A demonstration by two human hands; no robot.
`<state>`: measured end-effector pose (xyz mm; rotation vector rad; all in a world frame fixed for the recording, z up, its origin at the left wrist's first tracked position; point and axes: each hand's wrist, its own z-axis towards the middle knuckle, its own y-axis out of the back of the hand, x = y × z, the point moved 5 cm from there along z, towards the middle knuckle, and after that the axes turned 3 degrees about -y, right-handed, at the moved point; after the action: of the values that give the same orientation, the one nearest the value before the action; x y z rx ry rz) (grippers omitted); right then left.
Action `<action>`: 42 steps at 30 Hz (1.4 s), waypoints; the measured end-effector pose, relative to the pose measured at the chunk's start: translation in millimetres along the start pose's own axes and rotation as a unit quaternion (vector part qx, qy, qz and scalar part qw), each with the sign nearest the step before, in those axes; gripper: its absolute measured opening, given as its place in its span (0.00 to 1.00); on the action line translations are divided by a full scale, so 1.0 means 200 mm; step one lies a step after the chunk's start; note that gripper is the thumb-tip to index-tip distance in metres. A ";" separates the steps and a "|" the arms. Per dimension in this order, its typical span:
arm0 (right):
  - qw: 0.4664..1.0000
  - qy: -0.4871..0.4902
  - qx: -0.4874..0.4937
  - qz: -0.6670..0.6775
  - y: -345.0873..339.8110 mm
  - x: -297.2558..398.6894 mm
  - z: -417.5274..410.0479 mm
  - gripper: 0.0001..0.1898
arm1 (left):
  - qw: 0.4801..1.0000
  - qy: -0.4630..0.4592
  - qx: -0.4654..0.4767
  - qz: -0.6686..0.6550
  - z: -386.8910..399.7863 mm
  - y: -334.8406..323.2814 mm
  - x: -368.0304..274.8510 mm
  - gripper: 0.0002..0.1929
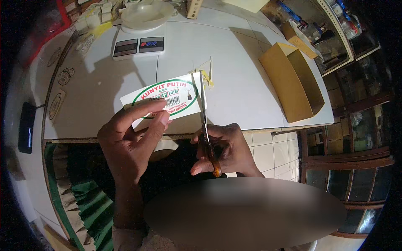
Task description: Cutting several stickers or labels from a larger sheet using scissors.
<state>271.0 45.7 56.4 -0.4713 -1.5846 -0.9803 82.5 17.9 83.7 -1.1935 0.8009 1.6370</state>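
Between the thumb and fingers of my left hand is a white printed paper label with a green oval, red writing and a barcode. My right hand grips a pair of scissors by their brown handles. The blades point away from me and lie along the label's right edge. How far apart the blades are is hard to tell. Thin paper offcuts lie on the white table just beyond the scissor tips.
A white kitchen scale carrying a translucent bowl stands at the back. To the right lies an open cardboard box. Round stickers lie along the left side, and a dark phone rests at far left.
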 end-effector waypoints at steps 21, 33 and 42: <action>0.999 -0.026 -0.031 -0.010 0.00 -0.08 0.04 0.24 | 0.998 0.013 0.020 -0.065 0.07 -0.01 0.08 0.09; 0.973 -0.053 0.065 0.214 0.01 -0.18 0.07 0.42 | 0.996 0.008 0.036 -0.086 0.11 0.05 0.23 0.06; 0.995 0.049 -0.090 -0.008 0.32 0.05 0.36 0.33 | 0.994 0.016 0.035 -0.101 0.13 0.13 0.30 0.07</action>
<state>272.6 136.5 87.1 -0.5263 -1.4205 -1.1473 43.8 50.0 34.8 -1.2136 0.7265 1.4168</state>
